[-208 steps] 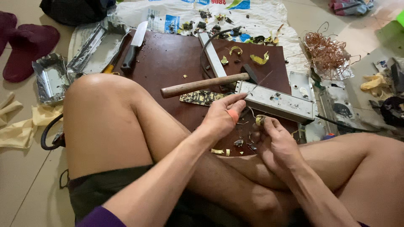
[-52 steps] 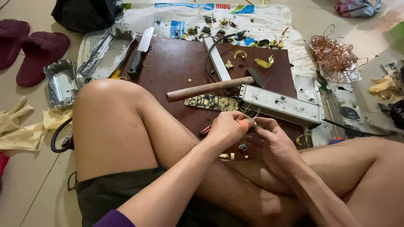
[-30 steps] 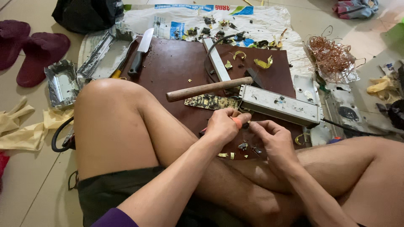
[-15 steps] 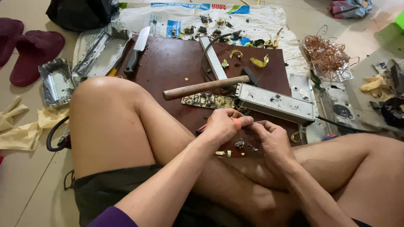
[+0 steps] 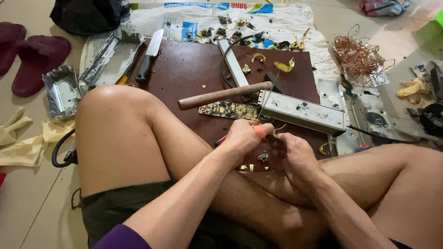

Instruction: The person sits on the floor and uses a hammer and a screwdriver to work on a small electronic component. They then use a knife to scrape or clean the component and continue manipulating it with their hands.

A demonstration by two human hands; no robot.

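I sit on the floor with my legs folded over a dark brown board [image 5: 194, 76]. My left hand [image 5: 242, 138] is closed around an orange-handled tool [image 5: 260, 131], its tip hidden between my hands. My right hand [image 5: 295, 152] pinches a small dark part right beside it; the part is mostly hidden by the fingers. Small yellow and grey scraps [image 5: 258, 159] lie on the board under my hands. Just beyond them are a stripped circuit board [image 5: 228, 110] and a grey metal casing [image 5: 304, 110].
A wooden-handled hammer [image 5: 221, 95] lies across the board, a black-handled knife [image 5: 148, 60] at its far left. A tangle of copper wire [image 5: 357, 57] sits at the right, metal trays [image 5: 62, 90] and pale gloves [image 5: 23, 138] at the left, dark red slippers [image 5: 32, 60] beyond.
Both hands stay together over the same spot with small working movements. The camera view shifted slightly; nothing else on the board moved.
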